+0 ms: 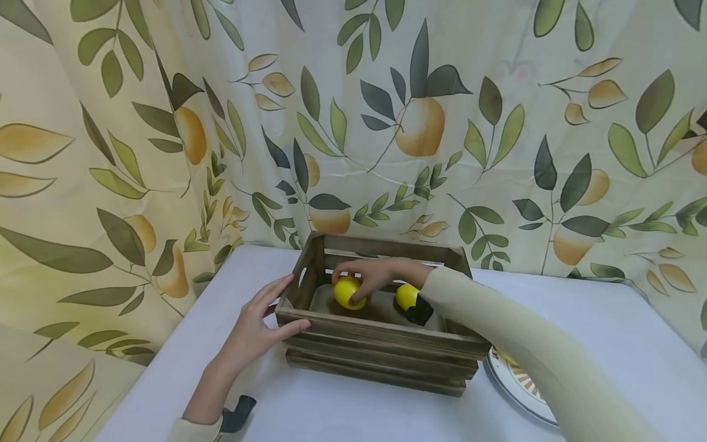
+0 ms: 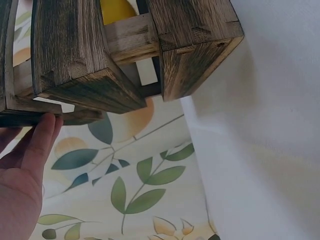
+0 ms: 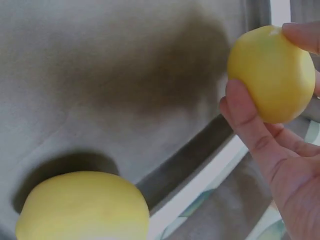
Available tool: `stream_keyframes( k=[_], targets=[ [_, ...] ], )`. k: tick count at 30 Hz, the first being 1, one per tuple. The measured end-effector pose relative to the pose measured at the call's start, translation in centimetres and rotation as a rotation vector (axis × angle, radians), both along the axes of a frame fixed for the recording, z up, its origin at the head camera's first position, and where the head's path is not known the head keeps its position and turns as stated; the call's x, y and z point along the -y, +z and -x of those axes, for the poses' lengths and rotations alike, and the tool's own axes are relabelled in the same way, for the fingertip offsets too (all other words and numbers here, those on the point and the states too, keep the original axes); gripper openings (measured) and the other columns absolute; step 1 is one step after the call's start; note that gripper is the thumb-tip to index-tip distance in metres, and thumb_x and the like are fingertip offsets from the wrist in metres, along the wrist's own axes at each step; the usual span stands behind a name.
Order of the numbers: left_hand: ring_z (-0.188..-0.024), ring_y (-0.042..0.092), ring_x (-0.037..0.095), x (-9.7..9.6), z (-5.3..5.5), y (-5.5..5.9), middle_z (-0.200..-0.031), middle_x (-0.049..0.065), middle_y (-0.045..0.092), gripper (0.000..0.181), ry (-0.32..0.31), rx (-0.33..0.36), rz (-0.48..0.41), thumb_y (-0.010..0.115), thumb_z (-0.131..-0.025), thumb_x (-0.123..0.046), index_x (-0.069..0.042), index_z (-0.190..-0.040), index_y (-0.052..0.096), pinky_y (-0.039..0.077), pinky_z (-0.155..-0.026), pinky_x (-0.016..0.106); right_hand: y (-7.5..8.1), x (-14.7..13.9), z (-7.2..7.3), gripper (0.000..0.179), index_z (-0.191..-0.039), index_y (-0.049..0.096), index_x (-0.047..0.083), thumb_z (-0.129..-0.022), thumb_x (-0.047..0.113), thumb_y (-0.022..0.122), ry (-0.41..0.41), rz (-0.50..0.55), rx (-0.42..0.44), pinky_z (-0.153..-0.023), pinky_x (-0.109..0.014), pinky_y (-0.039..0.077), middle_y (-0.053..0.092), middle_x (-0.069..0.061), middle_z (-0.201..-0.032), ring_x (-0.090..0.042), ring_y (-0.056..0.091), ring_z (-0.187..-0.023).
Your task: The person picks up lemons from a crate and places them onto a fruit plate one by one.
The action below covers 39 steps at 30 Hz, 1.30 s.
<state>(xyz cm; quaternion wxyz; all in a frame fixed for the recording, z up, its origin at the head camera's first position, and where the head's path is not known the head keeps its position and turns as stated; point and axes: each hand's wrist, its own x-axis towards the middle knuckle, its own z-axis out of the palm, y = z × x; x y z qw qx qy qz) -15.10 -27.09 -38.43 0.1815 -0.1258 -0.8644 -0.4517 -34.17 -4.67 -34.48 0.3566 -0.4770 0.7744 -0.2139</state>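
Yellow, one lemon already lay in the crate at three o'clock; the right hand pinched a second lemon inside, unreleased, at nine. The left hand, straight-fingered, touched the crate; a plate stood at four.

left hand touches wooden crate | yellow item partly visible inside | leaf-print curtain | white surface

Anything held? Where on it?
Right hand holds a yellow fruit, fingers on opposite sides. Left hand touches the crate near its front-left corner.
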Motion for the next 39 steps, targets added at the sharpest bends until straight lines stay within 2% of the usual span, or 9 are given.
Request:
stream_keyframes(
  k=[7,14,21,24,27,32,39],
  targets=[
    [-0.135,0.043,0.033,-0.1,-0.1,-0.3,-0.149,0.009,0.043,0.080,0.011,0.007,-0.005,0.083,-0.078,-0.024,-0.013,-0.147,0.044,0.050,-0.098,0.050,2.1,-0.4,-0.3,0.048,-0.128,0.048,0.011,-0.086,0.011,0.071,0.029,0.050,-0.018,-0.074,-0.046,0.060,0.049,-0.010,-0.121,-0.021,0.057,-0.096],
    [-0.135,0.043,0.033,-0.1,-0.2,-0.7,-0.149,0.009,0.044,0.079,0.019,0.003,0.002,0.083,-0.079,-0.024,-0.012,-0.147,0.044,0.051,-0.097,0.049,3.3,-0.8,-1.0,0.049,-0.129,0.048,0.011,-0.086,0.010,0.072,0.059,0.102,-0.005,-0.074,-0.050,0.059,0.052,-0.009,-0.117,-0.021,0.058,-0.094],
    [-0.134,0.044,0.034,-0.2,0.0,-0.5,-0.149,0.010,0.044,0.078,0.015,-0.012,0.007,0.083,-0.079,-0.023,-0.013,-0.147,0.044,0.051,-0.096,0.048,4.8,-2.2,-1.7,0.050,-0.129,0.048,0.011,-0.085,0.011,0.071,0.094,0.138,-0.028,-0.072,-0.033,0.059,0.051,-0.011,-0.120,-0.022,0.056,-0.097],
    [-0.134,0.045,0.034,-0.4,0.1,-0.3,-0.149,0.010,0.044,0.078,0.010,-0.016,0.009,0.083,-0.079,-0.023,-0.013,-0.147,0.044,0.052,-0.096,0.049,5.4,-3.0,-1.9,0.050,-0.129,0.047,0.009,-0.085,0.010,0.071,0.100,0.154,-0.010,-0.071,-0.033,0.059,0.049,-0.013,-0.119,-0.023,0.056,-0.096],
    [-0.134,0.045,0.033,-0.4,0.1,-0.3,-0.149,0.009,0.044,0.078,0.009,-0.014,0.010,0.083,-0.079,-0.024,-0.013,-0.147,0.045,0.052,-0.096,0.049,5.7,-3.7,-2.0,0.050,-0.129,0.047,0.008,-0.085,0.008,0.070,0.113,0.163,0.015,-0.073,-0.033,0.058,0.048,-0.013,-0.120,-0.023,0.056,-0.096],
    [-0.134,0.044,0.033,-0.4,-0.1,-0.3,-0.149,0.009,0.044,0.078,0.016,-0.003,0.002,0.083,-0.079,-0.023,-0.013,-0.146,0.045,0.052,-0.096,0.049,6.3,-4.8,-2.4,0.048,-0.129,0.046,0.005,-0.087,0.008,0.070,0.154,0.202,0.004,-0.082,-0.034,0.055,0.050,-0.011,-0.123,-0.022,0.055,-0.096],
    [-0.135,0.043,0.033,-0.3,0.0,-0.2,-0.149,0.009,0.043,0.077,0.012,-0.007,0.001,0.082,-0.081,-0.025,-0.013,-0.147,0.044,0.050,-0.098,0.050,7.8,-6.8,-3.5,0.052,-0.131,0.047,0.009,-0.086,0.013,0.071,0.123,0.183,-0.055,-0.086,-0.039,0.054,0.050,-0.007,-0.125,-0.023,0.059,-0.096]
  ],
)
